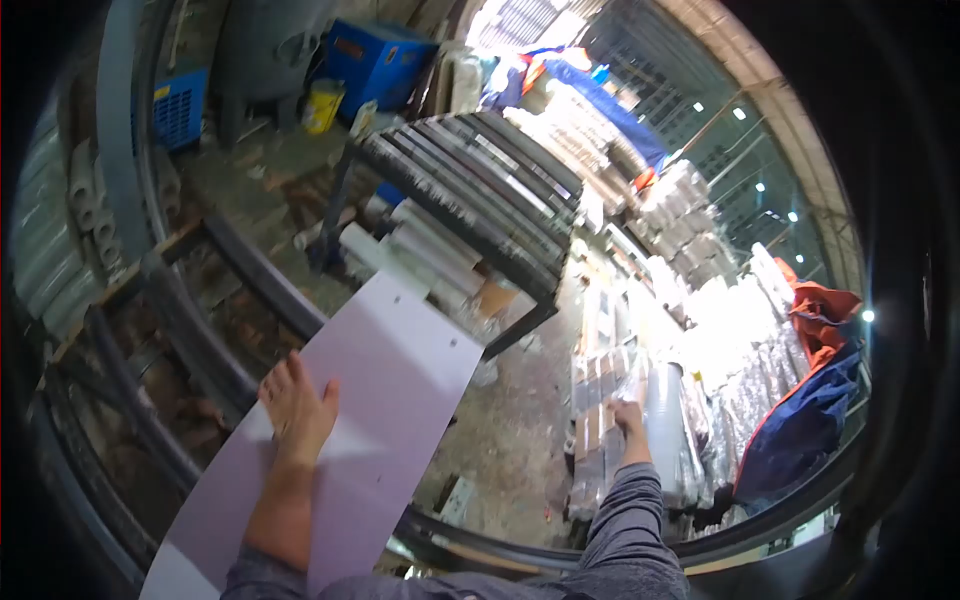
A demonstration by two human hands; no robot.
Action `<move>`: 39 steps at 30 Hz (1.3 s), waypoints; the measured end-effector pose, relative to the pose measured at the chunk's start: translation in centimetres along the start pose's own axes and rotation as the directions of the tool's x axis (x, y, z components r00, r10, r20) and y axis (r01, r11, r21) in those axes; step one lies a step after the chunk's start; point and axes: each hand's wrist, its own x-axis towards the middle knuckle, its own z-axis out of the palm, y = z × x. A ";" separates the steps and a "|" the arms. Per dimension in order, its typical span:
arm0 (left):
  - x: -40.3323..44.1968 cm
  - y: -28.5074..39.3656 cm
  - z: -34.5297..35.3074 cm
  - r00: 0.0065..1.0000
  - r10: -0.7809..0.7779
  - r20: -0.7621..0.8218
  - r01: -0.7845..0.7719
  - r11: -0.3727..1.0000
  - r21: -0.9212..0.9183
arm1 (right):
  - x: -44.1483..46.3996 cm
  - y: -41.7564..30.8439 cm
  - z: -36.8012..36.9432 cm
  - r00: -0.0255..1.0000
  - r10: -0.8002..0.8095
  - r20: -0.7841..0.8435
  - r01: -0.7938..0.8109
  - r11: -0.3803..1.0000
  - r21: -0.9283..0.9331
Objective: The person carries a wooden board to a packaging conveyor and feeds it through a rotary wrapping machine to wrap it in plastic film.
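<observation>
Near the bars [262,279], the white board [365,450] seems to be steadied by the spread left hand [298,412]. What the right hand [628,416] pinches cannot be told. Steady holding seems needed next.

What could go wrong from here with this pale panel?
The panel might slip or swing, since only the left hand visibly rests on it; the right hand is out to the side. Its far end might also knock the slatted table ahead, though the actual gap is hard to judge.
</observation>
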 end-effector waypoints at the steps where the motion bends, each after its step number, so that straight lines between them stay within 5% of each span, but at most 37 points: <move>1: 0.1 0.1 0.3 1.000 0.020 -0.006 -0.020 1.000 0.012 | -1.3 -0.1 1.3 0.983 0.166 -0.076 -0.131 0.931 0.342; 3: 0.6 0.7 0.9 1.000 0.003 0.023 -0.004 0.999 0.048 | -3.7 -6.2 -0.4 0.907 0.420 0.028 -0.275 0.540 0.796; 5: 0.7 1.0 1.2 0.999 0.000 0.047 -0.004 0.998 0.067 | -4.4 -11.3 -0.5 0.890 0.391 0.233 -0.395 0.407 0.824; 7: 1.2 1.2 1.3 0.998 -0.005 0.058 0.001 0.997 0.074 | -1.6 -13.1 1.7 0.890 0.295 0.348 -0.456 0.565 0.688; 9: 1.3 1.4 1.0 0.996 -0.011 0.087 0.004 0.997 0.082 | -5.4 -21.0 1.1 0.868 0.273 0.415 -0.493 0.580 0.649; 10: 1.4 1.3 1.3 0.997 -0.010 0.074 0.003 0.996 0.087 | -4.6 -20.2 3.9 0.915 0.060 0.399 -0.328 0.688 0.648; 11: 1.4 1.3 1.4 0.998 -0.012 0.060 0.006 0.996 0.091 | -6.3 -23.5 3.7 0.890 0.097 0.446 -0.413 0.588 0.696; 14: 1.1 1.1 1.3 0.999 -0.007 0.053 0.001 0.995 0.099 | -9.9 -28.8 3.9 0.912 -0.200 0.357 -0.233 0.465 0.854; 15: 1.1 1.1 1.3 0.999 -0.005 0.045 0.001 0.995 0.096 | -9.1 -29.9 5.2 0.911 -0.181 0.371 -0.212 0.567 0.796; 16: 1.2 1.1 1.1 0.997 -0.014 0.071 0.007 0.995 0.103 | -8.5 -30.7 6.7 0.856 -0.327 0.400 -0.140 0.599 0.788; 18: 1.2 1.3 0.8 0.995 -0.024 0.094 0.014 0.995 0.103 | -8.3 -33.7 9.9 0.869 -0.473 0.144 0.403 0.846 0.349; 19: 1.3 1.3 0.7 0.994 -0.025 0.105 0.014 0.994 0.105 | -9.9 -35.9 9.3 0.826 -0.563 -0.014 0.563 0.827 0.000; 22: 1.3 1.3 1.1 0.997 -0.009 0.081 0.001 0.996 0.095 | -12.7 -39.3 7.1 0.914 -0.406 0.004 0.403 0.908 -0.115; 27: 1.3 1.4 1.4 0.997 -0.016 0.079 0.009 0.996 0.083 | -16.7 -43.2 7.3 0.901 -0.397 0.174 0.420 0.899 -0.124; 32: 1.3 1.4 1.3 0.998 -0.016 0.066 0.009 0.995 0.097 | -18.0 -43.1 10.8 0.918 -0.396 -0.027 0.376 0.889 -0.261; 39: 1.4 1.5 1.0 0.992 -0.029 0.122 0.020 0.997 0.080 | -18.4 -43.2 9.2 0.905 -0.424 0.039 0.425 0.904 -0.034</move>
